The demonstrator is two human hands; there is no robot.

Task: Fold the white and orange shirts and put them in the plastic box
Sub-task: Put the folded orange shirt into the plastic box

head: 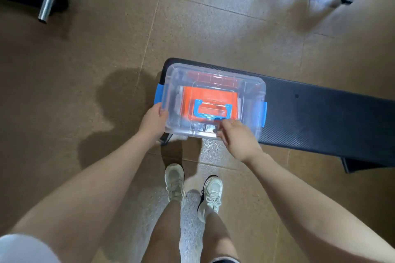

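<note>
Left hand (152, 120) holds plastic box (252, 100) edge; right hand (236, 136) touches blue handle (212, 111).

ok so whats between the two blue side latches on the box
In the head view, the clear lid spans between the left latch and right latch, with its blue handle above the orange shirt.

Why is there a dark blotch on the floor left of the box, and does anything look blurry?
Head view: the blotch is the person's shadow cast from overhead light; the right hand looks slightly smeared; the clear box lid glares faintly; frame edges curve from the wide lens.
</note>
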